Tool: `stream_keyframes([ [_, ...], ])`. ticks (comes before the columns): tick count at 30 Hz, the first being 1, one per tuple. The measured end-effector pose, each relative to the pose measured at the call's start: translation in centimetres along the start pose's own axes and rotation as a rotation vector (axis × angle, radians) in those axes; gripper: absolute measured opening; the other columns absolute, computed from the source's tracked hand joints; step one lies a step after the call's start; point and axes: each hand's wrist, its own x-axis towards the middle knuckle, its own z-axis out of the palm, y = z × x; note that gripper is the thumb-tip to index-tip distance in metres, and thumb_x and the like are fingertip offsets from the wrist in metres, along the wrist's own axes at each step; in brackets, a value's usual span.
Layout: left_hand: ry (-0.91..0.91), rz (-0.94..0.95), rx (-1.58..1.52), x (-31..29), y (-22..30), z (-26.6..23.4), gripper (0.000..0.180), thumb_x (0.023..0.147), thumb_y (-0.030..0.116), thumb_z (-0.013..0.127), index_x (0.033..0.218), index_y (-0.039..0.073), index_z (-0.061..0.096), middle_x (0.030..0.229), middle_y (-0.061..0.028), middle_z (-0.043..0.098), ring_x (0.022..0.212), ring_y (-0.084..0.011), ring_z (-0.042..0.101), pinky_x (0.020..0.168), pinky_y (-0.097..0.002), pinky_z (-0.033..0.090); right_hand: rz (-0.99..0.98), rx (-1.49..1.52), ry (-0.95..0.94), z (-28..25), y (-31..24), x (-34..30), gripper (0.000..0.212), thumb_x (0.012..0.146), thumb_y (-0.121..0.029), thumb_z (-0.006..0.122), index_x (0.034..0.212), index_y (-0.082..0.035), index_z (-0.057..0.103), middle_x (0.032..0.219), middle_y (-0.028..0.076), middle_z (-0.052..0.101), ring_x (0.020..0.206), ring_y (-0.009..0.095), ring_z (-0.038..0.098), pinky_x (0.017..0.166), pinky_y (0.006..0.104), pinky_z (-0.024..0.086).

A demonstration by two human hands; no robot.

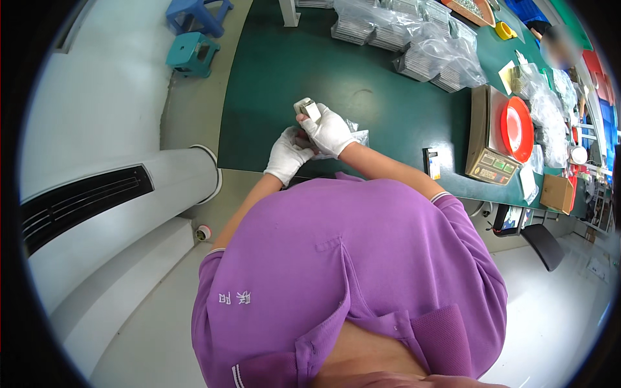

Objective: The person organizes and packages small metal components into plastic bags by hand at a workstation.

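Note:
Both my hands wear white gloves with some bare fingertips and meet above the near edge of the green table (362, 107). My right hand (332, 132) is closed on a small block of pale, flat rectangular pieces (306, 108), which sticks out past the fingers on the far side. Just below and to the left, my left hand (288, 155) has its fingers curled in under the right one; what they grip is hidden. A crumpled clear plastic bag (360, 137) shows beside and beneath my right hand.
Plastic-wrapped stacks of thin plates (420, 48) line the far side. To the right are a black-and-white box-like item (431, 163), a weighing scale (491, 167) and a red tray (517, 129). Stools (193, 54) stand far left; a white air conditioner (187, 174) is at left.

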Motion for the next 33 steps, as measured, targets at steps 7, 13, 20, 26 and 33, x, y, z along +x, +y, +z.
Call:
stream_keyframes([
  [7,-0.105,-0.075,0.15,0.6,-0.9,-1.0,0.044,0.064,0.001,0.074,0.101,-0.001,0.05,0.091,-0.0065,0.055,0.08,-0.0131,0.056,0.073,-0.0251,0.048,0.034,0.207,0.189,1.0,2.9,2.3,0.05,0.081,-0.049,0.054,0.101,-0.004,0.057,0.083,0.02,0.063,0.083,0.037,0.061,0.074,0.0404,0.048],
  [13,-0.25,0.4,0.588,0.5,-1.1,-1.3,0.064,0.065,-0.006,0.07,0.122,-0.001,0.04,0.113,-0.0128,0.05,0.112,-0.0198,0.049,0.084,-0.0272,0.047,0.342,-0.257,0.274,-10.0,5.2,3.0,0.044,0.075,-0.044,0.061,0.092,-0.004,0.064,0.091,0.021,0.063,0.088,0.035,0.061,0.075,0.04,0.048],
  [20,-0.382,0.89,0.752,3.8,-3.4,-1.4,0.081,0.06,0.029,0.075,0.13,0.012,0.038,0.128,-0.0196,0.039,0.112,-0.0375,0.044,0.087,-0.0458,0.041,-0.085,-0.815,0.264,-12.1,3.9,-0.2,0.035,0.064,-0.036,0.071,0.09,-0.014,0.064,0.095,0.014,0.06,0.086,0.031,0.058,0.072,0.0393,0.048],
  [26,-0.237,1.202,0.906,7.4,-6.9,-0.1,0.086,0.053,0.03,0.077,0.127,0.006,0.039,0.12,-0.024,0.044,0.101,-0.0437,0.049,0.084,-0.0496,0.042,-0.496,-0.589,-0.186,-6.4,3.5,-4.4,0.021,0.063,-0.02,0.069,0.084,-0.016,0.064,0.077,0.011,0.061,0.073,0.031,0.061,0.064,0.0403,0.05],
  [33,-0.503,0.343,0.176,8.2,-4.1,1.5,0.066,0.063,0.028,0.08,0.113,0.004,0.046,0.096,-0.0099,0.06,0.091,-0.0198,0.059,0.08,-0.0353,0.048,-0.48,-0.696,0.094,-11.0,0.4,-3.5,0.007,0.065,-0.018,0.062,0.068,-0.012,0.062,0.07,0.01,0.058,0.068,0.029,0.059,0.058,0.0396,0.048],
])
